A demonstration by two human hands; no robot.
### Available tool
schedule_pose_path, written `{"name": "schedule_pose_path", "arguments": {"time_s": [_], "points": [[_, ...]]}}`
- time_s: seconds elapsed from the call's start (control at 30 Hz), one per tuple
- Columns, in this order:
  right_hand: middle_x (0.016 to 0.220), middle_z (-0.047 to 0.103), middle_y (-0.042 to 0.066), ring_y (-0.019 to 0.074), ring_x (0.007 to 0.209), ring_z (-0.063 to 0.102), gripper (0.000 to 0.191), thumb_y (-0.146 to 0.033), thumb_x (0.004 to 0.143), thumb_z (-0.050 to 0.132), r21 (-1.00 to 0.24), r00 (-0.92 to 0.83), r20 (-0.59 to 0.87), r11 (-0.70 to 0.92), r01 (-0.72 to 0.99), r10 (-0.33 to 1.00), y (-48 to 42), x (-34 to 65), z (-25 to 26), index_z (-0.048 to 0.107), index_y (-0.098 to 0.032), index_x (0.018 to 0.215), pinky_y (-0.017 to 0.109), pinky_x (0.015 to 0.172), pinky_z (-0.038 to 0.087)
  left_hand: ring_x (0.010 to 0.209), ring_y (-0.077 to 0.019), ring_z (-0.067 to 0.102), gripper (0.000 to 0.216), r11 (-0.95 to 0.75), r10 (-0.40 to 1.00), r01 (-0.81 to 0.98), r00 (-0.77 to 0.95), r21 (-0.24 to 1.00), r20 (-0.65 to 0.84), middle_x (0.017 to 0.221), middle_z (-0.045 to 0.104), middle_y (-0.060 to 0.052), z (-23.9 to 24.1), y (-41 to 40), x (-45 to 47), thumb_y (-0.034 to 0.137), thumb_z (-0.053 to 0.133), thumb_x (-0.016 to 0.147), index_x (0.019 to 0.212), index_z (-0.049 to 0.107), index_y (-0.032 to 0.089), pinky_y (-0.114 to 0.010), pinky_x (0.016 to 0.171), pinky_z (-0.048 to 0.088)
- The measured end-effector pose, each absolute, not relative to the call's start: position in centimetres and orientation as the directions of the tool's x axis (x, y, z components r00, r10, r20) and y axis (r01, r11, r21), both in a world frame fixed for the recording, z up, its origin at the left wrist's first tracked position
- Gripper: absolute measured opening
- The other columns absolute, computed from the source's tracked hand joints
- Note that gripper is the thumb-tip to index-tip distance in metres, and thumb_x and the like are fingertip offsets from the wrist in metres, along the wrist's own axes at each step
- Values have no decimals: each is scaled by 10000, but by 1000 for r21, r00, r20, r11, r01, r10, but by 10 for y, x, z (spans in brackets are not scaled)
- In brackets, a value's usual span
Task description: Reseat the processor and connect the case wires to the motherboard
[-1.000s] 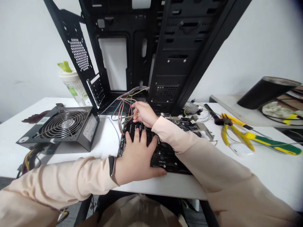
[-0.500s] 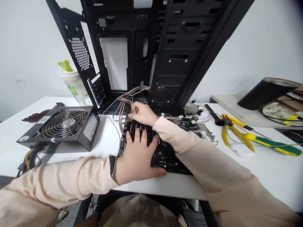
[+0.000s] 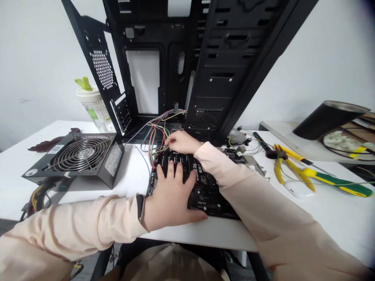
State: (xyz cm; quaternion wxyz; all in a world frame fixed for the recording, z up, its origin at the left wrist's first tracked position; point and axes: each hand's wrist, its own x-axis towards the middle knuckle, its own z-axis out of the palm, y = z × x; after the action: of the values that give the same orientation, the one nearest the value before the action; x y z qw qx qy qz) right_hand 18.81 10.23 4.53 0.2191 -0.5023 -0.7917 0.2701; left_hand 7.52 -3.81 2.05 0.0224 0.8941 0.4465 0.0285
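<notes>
Black board (image 3: 215, 197) in front of the case (image 3: 227, 91), left hand (image 3: 171, 201) spread across it, gripping nothing; nearer the case, right hand (image 3: 183, 141) curled at the wires (image 3: 152, 141), its hold hidden from me.

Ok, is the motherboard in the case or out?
Out: the motherboard lies on the table, in front of the case, under the left hand.

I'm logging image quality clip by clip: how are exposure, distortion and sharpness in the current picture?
Head view: white wall bright, black computer case losing detail in shadow; head view: wide-angle stretch, right edge darkened at the top corner; head view: small print on the motherboard soft, right hand's fingertips hard to make out.
</notes>
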Motion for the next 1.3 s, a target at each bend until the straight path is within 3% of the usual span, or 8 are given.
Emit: {"name": "schedule_pose_path", "arguments": {"time_s": [0.13,0.3,0.53,0.83,1.03,1.3], "points": [[682,702,12,126,692,620,188,-38,663,612,-566,-447,108,425,706,888,100,182,41,745,-147,741,225,732,459,1366,-559,271,1027,-602,798,796,600,61,49,1471,369,-308,19,-38,75,789,582,664,1470,367,189,-778,1025,181],[706,710,19,115,689,617,184,-28,708,594,-534,-473,158,477,698,867,103,179,37,739,-141,719,214,731,448,1363,-556,279,1039,-602,799,796,600,62,49,1471,368,-306,20,-38,76,793,581,659,1472,356,186,-773,1027,183],[823,733,27,100,725,630,185,-137,819,595,-579,-405,264,480,660,875,110,170,25,739,-126,934,218,756,460,1369,-553,270,1052,-602,799,797,600,59,39,1476,366,-294,21,-38,75,788,594,649,1478,339,190,-770,1029,189],[1022,760,38,135,974,689,274,-77,816,574,-610,-481,220,504,611,849,112,166,15,763,-184,983,232,914,483,1367,-554,270,1057,-605,796,794,603,56,46,1480,352,-299,20,-38,76,790,586,657,1482,322,184,-774,1025,189],[963,766,26,120,927,692,305,-29,783,542,-600,-485,227,514,614,845,109,169,18,772,-174,921,210,893,480,1366,-553,277,1035,-603,798,795,600,61,61,1473,359,-306,20,-38,75,781,588,663,1475,340,188,-767,1028,187],[702,701,22,113,672,607,232,-5,645,534,-552,-381,273,468,690,883,98,182,29,721,-121,719,213,687,443,1372,-555,265,1022,-605,796,793,603,69,41,1476,360,-310,21,-38,75,784,577,674,1471,357,183,-771,1028,174]]}}
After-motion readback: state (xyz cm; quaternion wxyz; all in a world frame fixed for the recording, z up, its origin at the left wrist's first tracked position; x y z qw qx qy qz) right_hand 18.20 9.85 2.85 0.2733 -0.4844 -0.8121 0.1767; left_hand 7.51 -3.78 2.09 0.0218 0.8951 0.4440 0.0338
